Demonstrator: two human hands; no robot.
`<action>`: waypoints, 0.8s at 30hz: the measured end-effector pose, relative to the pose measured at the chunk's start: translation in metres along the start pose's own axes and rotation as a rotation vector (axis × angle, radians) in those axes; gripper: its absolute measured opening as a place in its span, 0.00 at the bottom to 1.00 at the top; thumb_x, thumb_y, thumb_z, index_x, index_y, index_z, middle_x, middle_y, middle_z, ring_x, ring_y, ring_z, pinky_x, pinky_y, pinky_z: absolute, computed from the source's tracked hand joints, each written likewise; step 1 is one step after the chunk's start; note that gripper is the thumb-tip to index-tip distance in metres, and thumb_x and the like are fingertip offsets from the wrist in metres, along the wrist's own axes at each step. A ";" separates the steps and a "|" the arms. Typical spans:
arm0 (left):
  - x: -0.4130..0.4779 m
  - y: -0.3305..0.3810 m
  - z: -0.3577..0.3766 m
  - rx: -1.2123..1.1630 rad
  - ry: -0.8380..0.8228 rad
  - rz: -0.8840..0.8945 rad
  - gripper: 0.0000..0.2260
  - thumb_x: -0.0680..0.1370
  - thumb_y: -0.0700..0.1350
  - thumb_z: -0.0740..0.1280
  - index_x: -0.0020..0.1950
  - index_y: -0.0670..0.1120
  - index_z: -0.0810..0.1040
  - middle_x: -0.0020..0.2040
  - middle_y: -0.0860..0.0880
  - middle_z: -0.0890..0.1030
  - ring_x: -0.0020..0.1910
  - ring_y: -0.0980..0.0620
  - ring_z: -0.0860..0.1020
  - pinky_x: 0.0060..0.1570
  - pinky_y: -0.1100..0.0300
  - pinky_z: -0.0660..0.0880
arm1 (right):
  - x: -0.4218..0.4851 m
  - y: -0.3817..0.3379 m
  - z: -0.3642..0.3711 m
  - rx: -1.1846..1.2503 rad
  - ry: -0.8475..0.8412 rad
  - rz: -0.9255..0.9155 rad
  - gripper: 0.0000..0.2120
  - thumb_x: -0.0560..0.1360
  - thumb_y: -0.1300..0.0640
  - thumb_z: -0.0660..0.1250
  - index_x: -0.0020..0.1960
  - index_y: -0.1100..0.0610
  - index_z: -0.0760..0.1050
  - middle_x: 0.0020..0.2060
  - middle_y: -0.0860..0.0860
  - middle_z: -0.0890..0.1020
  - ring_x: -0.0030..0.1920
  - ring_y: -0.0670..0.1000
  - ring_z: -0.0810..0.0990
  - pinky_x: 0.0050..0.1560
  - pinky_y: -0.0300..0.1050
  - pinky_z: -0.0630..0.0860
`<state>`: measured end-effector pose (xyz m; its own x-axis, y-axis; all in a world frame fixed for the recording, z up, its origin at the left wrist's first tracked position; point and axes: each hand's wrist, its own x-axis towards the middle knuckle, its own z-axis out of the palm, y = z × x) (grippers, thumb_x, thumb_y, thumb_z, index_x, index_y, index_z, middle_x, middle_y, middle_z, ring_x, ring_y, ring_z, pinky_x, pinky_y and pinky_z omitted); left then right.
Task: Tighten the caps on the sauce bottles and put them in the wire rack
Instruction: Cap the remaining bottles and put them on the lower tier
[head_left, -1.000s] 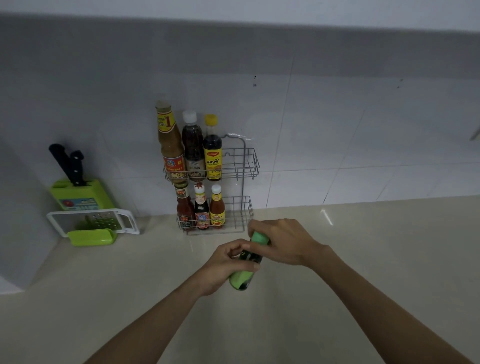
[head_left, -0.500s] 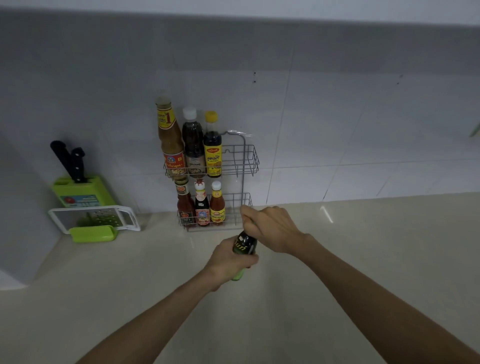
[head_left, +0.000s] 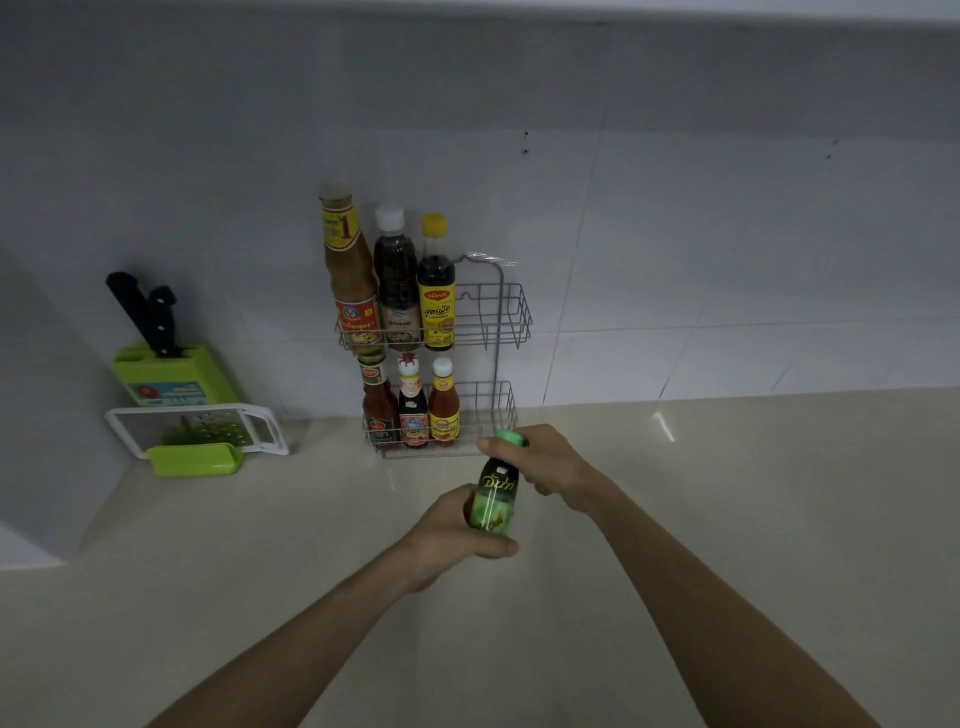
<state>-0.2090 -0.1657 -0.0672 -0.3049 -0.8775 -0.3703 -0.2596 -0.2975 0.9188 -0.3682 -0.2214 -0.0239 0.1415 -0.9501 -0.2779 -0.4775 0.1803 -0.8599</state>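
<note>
Head view, nearest first: your left hand (head_left: 457, 535) is wrapped round the lower body of the green-labelled sauce bottle (head_left: 493, 501), holding it clear of the pale counter (head_left: 727, 519) so it cannot turn while the top is worked. Your right hand (head_left: 550, 462) closes over the green cap (head_left: 511, 438) from behind, fingers curled on its rim, the natural hold for twisting it tight. The light is dim, so I cannot say whether the cap is seated fully yet. The bottle tilts a little away from you, its neck pointing toward the wire rack (head_left: 511, 317), which stands just beyond against the tiled wall (head_left: 727, 234).

In the rack, three tall bottles fill the left of the upper shelf and three small ones the left of the lower shelf, leaving the right side of each free; that is probably where this bottle belongs. Far left sit a green knife block (head_left: 171, 374) and a grater (head_left: 202, 428), well apart from the work.
</note>
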 end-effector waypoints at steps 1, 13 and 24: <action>0.001 -0.002 -0.001 -0.006 0.031 0.005 0.31 0.57 0.44 0.81 0.56 0.44 0.75 0.52 0.40 0.81 0.47 0.48 0.80 0.46 0.50 0.81 | -0.002 0.004 0.002 0.037 -0.015 0.025 0.25 0.63 0.32 0.72 0.33 0.54 0.72 0.25 0.46 0.68 0.25 0.45 0.66 0.23 0.38 0.60; 0.064 -0.006 -0.044 0.090 0.075 0.015 0.47 0.69 0.37 0.76 0.79 0.48 0.49 0.77 0.54 0.57 0.76 0.54 0.55 0.73 0.57 0.58 | 0.067 0.024 -0.005 0.134 0.255 -0.036 0.20 0.67 0.50 0.78 0.55 0.57 0.79 0.51 0.54 0.82 0.44 0.50 0.83 0.42 0.48 0.83; 0.112 -0.010 -0.066 0.211 0.265 0.119 0.48 0.71 0.37 0.73 0.79 0.50 0.43 0.78 0.53 0.57 0.75 0.53 0.59 0.69 0.61 0.60 | 0.147 0.032 0.033 0.008 0.351 -0.138 0.20 0.64 0.59 0.79 0.52 0.57 0.76 0.44 0.49 0.80 0.45 0.49 0.79 0.37 0.27 0.69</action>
<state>-0.1803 -0.2859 -0.1093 -0.1031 -0.9767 -0.1885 -0.4282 -0.1274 0.8946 -0.3341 -0.3468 -0.1065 -0.1018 -0.9948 0.0035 -0.4677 0.0447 -0.8827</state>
